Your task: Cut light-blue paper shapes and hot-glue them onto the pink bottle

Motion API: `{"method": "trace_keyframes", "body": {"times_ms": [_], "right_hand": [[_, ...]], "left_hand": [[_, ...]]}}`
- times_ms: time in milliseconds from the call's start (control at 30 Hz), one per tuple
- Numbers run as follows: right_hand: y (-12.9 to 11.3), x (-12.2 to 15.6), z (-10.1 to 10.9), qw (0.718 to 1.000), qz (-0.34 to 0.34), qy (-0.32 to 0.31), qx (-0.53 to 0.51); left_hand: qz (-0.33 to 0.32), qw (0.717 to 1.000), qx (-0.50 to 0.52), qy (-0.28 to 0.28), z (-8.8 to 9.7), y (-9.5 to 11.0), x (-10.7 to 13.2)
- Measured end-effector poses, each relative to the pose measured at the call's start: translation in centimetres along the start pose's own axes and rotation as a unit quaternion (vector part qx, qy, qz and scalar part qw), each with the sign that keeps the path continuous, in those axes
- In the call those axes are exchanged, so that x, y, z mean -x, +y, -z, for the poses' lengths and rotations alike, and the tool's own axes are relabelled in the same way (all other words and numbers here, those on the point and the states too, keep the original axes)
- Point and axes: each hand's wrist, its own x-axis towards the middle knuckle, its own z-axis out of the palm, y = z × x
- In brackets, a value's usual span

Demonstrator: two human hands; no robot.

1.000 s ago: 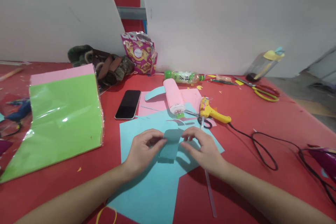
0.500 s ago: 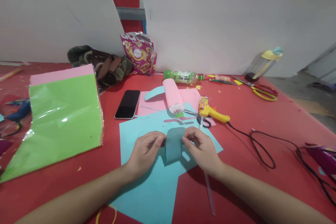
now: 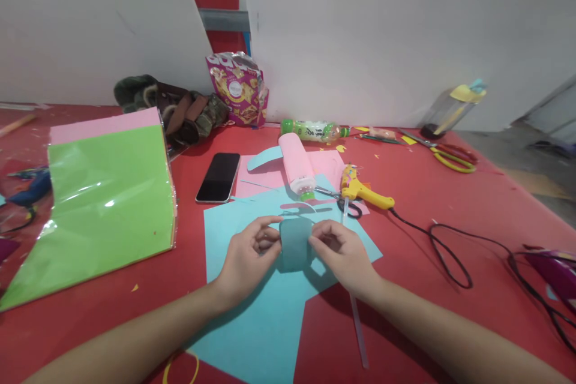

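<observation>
Between my hands is a small blue paper piece (image 3: 296,246) with rounded corners, held up over a larger blue paper sheet (image 3: 252,324). My right hand (image 3: 344,255) pinches its right edge between thumb and fingers. At its left edge, my left hand (image 3: 252,258) has the thumb and fingertips on the paper, the index finger lifted along the top corner. Just beyond lies a bottle wrapped in pink paper (image 3: 297,162), with a blue paper wing (image 3: 264,159) sticking out on its left. Scissors (image 3: 348,208) and a yellow glue gun (image 3: 366,193) lie to the right of it.
A phone (image 3: 218,177) and a plastic-wrapped pack of green sheets (image 3: 110,204) lie left. Behind are a snack bag (image 3: 238,90), a green-capped bottle (image 3: 310,131) and yellow-handled scissors (image 3: 454,159). A black cord (image 3: 445,255) runs right; a glue stick (image 3: 359,333) lies near my right wrist.
The small blue paper has turned to face me more flatly and shifted slightly left. My left fingers have spread, with the index finger lifting; my right hand keeps its pinch.
</observation>
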Motion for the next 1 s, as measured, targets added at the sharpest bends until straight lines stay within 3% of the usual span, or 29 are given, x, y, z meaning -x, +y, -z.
{"method": "trace_keyframes", "body": {"times_ms": [400, 667, 1000], "right_hand": [[-0.03, -0.12, 0.04, 1.000, -0.015, 0.013, 0.015], [-0.13, -0.12, 0.10, 0.999, 0.005, 0.025, 0.034], [-0.13, 0.10, -0.05, 1.000, 0.011, 0.011, 0.024]], "left_hand": [[-0.003, 0.998, -0.052, -0.030, -0.03, 0.07, -0.04], [-0.015, 0.997, -0.020, -0.071, -0.10, 0.14, 0.19], [0.009, 0.997, -0.065, -0.031, -0.17, 0.11, -0.04]]}}
